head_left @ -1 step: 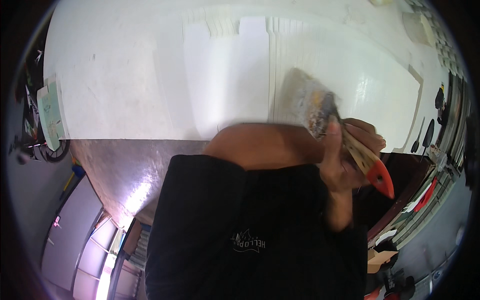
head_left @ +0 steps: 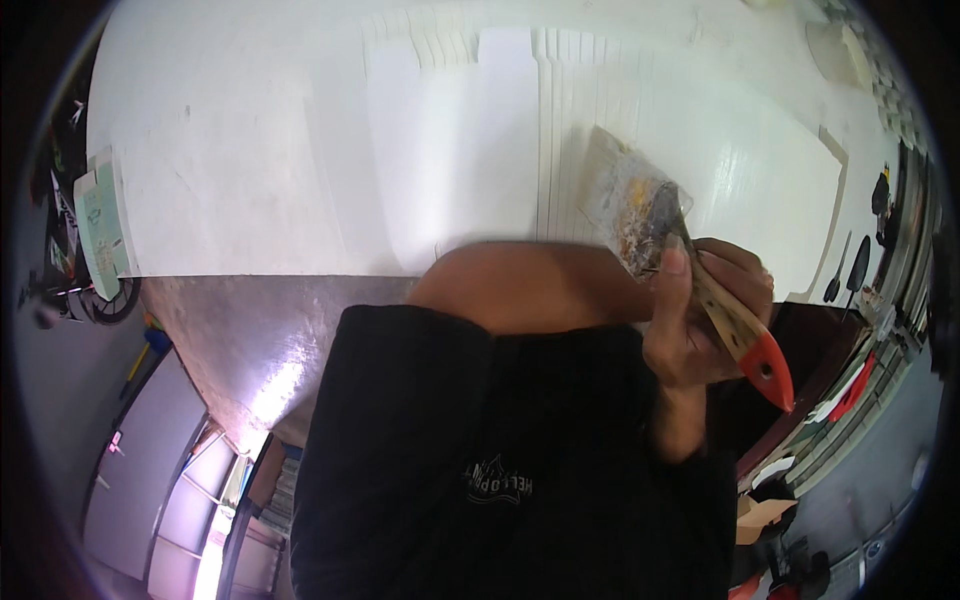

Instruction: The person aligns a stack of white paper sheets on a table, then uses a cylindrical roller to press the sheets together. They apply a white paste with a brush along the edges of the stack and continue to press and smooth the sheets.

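My right hand (head_left: 715, 310) is wrapped round the wooden handle of a wide flat brush (head_left: 633, 205), its thumb lying along the side. The handle ends in a red tip, and the metal band is caked with dried residue. Pale bristles point up and left, over or against white sheets (head_left: 455, 150). Those sheets overlap, with their edges fanned in narrow strips left of the brush. My left forearm (head_left: 530, 285) crosses along the near table edge toward the brush. The left hand itself is hidden behind the brush and my right hand.
The white table (head_left: 215, 160) spreads across the far side. A pale green box (head_left: 100, 215) sits at its left edge. At the right lie a black-bladed tool (head_left: 858, 262) and a slim dark tool (head_left: 837, 272). A roll (head_left: 838, 58) rests at the far right.
The brush has shifted slightly right, and its red handle end has dropped a little. Its bristles, blurred before, are now sharper. My left forearm stays nearly in place.
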Motion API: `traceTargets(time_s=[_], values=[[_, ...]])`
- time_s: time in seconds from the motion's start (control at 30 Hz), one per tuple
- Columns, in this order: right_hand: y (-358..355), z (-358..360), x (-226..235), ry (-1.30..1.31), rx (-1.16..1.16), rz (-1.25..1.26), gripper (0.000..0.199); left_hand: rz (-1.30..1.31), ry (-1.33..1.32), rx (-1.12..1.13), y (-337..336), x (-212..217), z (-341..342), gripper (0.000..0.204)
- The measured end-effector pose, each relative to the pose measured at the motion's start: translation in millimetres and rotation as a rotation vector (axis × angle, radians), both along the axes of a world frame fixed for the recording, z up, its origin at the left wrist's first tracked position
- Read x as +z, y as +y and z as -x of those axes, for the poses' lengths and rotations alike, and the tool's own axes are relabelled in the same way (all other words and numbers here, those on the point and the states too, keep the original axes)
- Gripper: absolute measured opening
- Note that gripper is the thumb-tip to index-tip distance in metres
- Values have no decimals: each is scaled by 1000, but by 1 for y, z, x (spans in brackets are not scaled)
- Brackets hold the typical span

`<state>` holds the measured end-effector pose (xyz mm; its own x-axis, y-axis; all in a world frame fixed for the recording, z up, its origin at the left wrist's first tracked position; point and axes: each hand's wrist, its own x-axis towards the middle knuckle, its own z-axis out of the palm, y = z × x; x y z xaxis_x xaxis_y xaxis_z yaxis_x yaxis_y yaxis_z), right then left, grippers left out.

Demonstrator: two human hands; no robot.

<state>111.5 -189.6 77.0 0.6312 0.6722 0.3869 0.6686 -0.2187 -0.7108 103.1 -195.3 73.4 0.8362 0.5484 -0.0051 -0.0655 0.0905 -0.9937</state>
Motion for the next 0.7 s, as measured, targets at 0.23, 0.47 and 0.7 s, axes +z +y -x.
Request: traceTargets(time_s=[0.23, 0.47, 0.7], values=[[0, -10, -16, 48, -110, 92, 20, -214, 184, 54, 8, -5, -5, 15], [8, -28, -41, -180, -203, -15, 27, -476, 503, 60, 24, -17, -29, 19], [47, -42, 2, 509, -104, -385, 20, -1083, 905, -43, 18, -48, -64, 23]])
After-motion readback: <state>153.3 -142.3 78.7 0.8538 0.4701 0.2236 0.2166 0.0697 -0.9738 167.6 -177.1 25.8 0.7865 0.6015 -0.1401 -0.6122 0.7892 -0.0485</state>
